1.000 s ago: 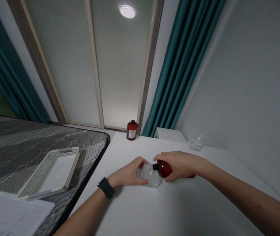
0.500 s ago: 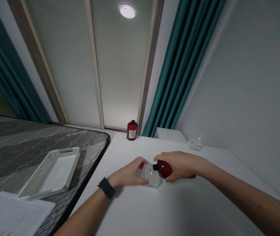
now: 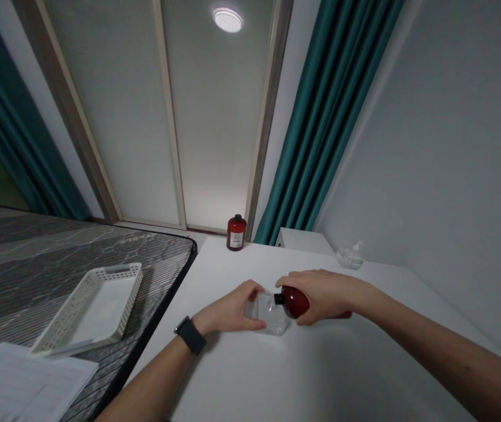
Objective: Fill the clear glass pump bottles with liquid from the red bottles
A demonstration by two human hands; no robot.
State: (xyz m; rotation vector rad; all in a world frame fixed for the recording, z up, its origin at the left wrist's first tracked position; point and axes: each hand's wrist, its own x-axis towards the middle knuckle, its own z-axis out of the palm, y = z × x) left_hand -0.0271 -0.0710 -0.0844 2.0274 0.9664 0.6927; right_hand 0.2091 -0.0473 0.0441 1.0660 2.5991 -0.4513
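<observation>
My left hand (image 3: 237, 308) grips the left side of a clear, square-sided container (image 3: 273, 319) on the white table, thumb and fingers around it. A dark watch sits on that wrist. My right hand (image 3: 323, 296) is wrapped round a dark red bottle (image 3: 295, 302), which is tipped over on its side with its black neck pointing left. The neck is over the clear container's top. Whether liquid is flowing cannot be made out. Part of the red bottle is hidden behind my right fingers and palm.
Another red bottle (image 3: 236, 233) with a white label and black cap stands at the table's (image 3: 250, 381) far edge. A clear item (image 3: 351, 256), perhaps a lid, lies at the back right. To the left, a white basket (image 3: 134, 293) and paper sheets (image 3: 26, 381) lie on a grey mattress (image 3: 162, 249).
Almost nothing differs. Both hands, the tilted red bottle and the clear container stay in nearly the same position.
</observation>
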